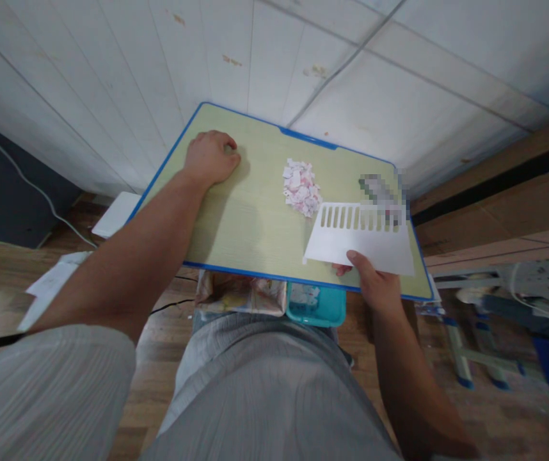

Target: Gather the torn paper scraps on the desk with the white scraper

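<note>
My left hand [212, 157] rests on the left part of the small table [250, 224], its fingers loosely curled with a gap showing by the thumb. Nothing shows in it, though the palm is hidden. Near the right front edge, my right hand [375, 282] grips a white sheet with a row of slots [361, 243], thumb on top and fingers underneath. The sheet is held over the tabletop, its left side tilted towards a heap of small white and pinkish paper pieces [301, 186]. A blurred-out item [380, 192] lies behind the sheet, partly covered by it.
A teal plastic basket [322, 314] with pale bits inside sits below the front edge, beside a lined container [236, 291]. The white wall [226, 64] stands behind the table. Brown cardboard boxes [509, 186] are at the right, and blue-footed legs [461, 358] at lower right.
</note>
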Action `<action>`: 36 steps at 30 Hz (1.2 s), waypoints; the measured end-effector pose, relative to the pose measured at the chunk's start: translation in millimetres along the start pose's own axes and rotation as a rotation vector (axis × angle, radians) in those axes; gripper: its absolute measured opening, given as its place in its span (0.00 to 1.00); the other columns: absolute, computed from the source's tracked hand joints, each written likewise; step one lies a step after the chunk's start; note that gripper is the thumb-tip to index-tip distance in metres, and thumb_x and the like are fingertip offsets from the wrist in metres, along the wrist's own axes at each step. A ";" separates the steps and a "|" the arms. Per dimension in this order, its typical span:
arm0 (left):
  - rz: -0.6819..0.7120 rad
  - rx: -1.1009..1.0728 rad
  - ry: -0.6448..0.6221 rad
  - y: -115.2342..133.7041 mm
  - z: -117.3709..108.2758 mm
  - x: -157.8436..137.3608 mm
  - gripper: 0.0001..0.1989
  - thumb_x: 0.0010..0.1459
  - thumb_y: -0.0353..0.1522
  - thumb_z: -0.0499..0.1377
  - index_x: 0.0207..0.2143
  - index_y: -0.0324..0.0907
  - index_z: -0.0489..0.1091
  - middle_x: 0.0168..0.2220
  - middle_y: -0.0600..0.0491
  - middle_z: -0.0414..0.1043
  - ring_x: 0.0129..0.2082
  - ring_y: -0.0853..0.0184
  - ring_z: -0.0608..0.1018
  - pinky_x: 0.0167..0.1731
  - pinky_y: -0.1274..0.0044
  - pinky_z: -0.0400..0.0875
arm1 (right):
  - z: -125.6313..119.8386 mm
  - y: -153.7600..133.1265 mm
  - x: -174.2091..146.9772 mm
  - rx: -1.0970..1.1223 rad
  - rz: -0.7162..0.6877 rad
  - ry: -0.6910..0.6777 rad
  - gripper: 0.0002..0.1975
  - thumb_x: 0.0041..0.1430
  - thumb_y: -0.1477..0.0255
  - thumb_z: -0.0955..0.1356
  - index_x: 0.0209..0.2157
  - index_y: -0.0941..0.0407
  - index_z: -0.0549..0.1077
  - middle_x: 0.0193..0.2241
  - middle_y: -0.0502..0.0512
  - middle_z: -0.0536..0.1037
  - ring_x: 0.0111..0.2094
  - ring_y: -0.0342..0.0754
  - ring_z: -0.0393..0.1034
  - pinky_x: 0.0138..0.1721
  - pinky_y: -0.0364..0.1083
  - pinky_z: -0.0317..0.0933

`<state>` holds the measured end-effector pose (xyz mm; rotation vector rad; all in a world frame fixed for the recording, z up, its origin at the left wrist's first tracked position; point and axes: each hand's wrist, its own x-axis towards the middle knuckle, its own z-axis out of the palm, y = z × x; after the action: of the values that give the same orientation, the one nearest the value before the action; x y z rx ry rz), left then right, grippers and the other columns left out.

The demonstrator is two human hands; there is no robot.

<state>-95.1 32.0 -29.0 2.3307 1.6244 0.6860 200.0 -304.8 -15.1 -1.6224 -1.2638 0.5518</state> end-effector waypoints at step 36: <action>-0.033 -0.106 -0.023 -1.3 -2.4 -2.4 0.27 0.61 0.47 0.62 0.63 0.60 0.81 0.66 0.55 0.80 0.71 0.48 0.71 0.74 0.53 0.62 | 22.4 11.8 62.7 0.140 0.074 0.201 0.17 0.58 0.54 0.79 0.35 0.53 0.80 0.26 0.53 0.85 0.23 0.52 0.76 0.30 0.53 0.75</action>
<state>-98.1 30.1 -28.0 2.2252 1.5733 0.7176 210.0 -238.3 -22.4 -1.5695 -0.9999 0.4976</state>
